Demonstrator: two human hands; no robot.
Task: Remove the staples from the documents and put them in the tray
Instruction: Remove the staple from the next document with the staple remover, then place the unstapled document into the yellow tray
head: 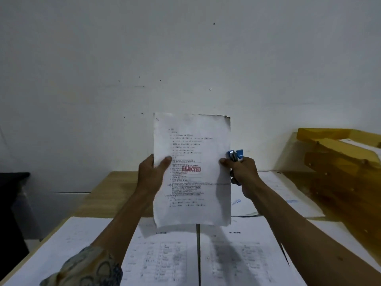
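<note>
I hold a white printed document upright in front of me, stamped "REJECTED" in red. My left hand grips its left edge, thumb on the front. My right hand pinches the right edge with the thumb while its fingers curl round a blue staple remover, whose jaws stick up above the hand. A dark mark shows at the sheet's top right corner. A yellow wooden tray stands at the right on the table.
Large printed sheets cover the near part of the wooden table. More papers lie behind my right arm beside the tray. A plain wall rises behind; a dark object stands at the left.
</note>
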